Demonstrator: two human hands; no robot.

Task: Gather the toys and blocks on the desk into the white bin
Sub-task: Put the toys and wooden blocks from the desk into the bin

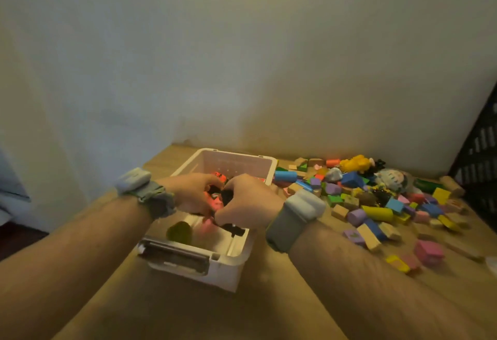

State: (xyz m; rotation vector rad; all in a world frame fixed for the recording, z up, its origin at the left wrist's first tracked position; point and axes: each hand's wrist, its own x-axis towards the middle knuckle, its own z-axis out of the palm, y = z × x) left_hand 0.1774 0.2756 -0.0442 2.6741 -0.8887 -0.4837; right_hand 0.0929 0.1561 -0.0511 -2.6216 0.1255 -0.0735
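Hands over white bin (243, 264) | left hand (192, 191), right hand (248, 201) gripping toys (216, 201) | writing unreadable

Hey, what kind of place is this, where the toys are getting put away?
Probably a room at home: a wooden desk pushed against a plain wall, heaped with toy blocks, with a white bin beside them.

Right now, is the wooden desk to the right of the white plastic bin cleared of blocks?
No, a heap of coloured wooden blocks covers the desk right of the bin.
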